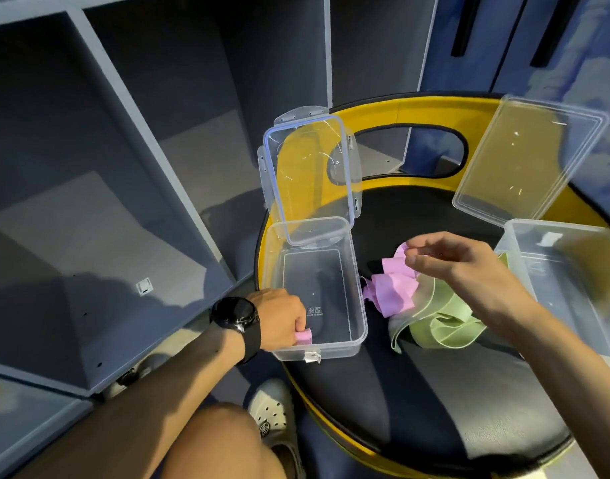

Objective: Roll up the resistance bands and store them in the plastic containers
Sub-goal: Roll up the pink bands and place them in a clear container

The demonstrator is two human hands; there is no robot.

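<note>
Left hand (282, 314) sits at 7 o'clock of the near box (357, 288), fingers curled round a small pink roll (304, 337) and setting it into the box's near-left corner. Right hand (448, 261) is at 3 o'clock of that box, thumb and fingertips pinching one end of the loose pink band (395, 288) and lifting it off the seat.

Risks, big to small:

- Chair (417, 402): round black seat with a yellow rim, and both boxes ride its edges. Near box hangs at the 9 o'clock edge, second box (514, 257) at 3 o'clock. Any push while loading could tip either one off.
- Near box lid (310, 174) stands propped at 12 o'clock. A knock from the wrist probably drops it shut on the hand.
- Second lid (528, 157) leans at 1 o'clock against the chair back and looks loose, so it could slide.
- Green band (441, 319) lies tangled under and beside the pink band, at 5 o'clock of the right hand. Pulling pink up likely drags green along or flicks it to the floor.
- Pink roll: nothing fastens it. Released, it may spring open in the box.
</note>
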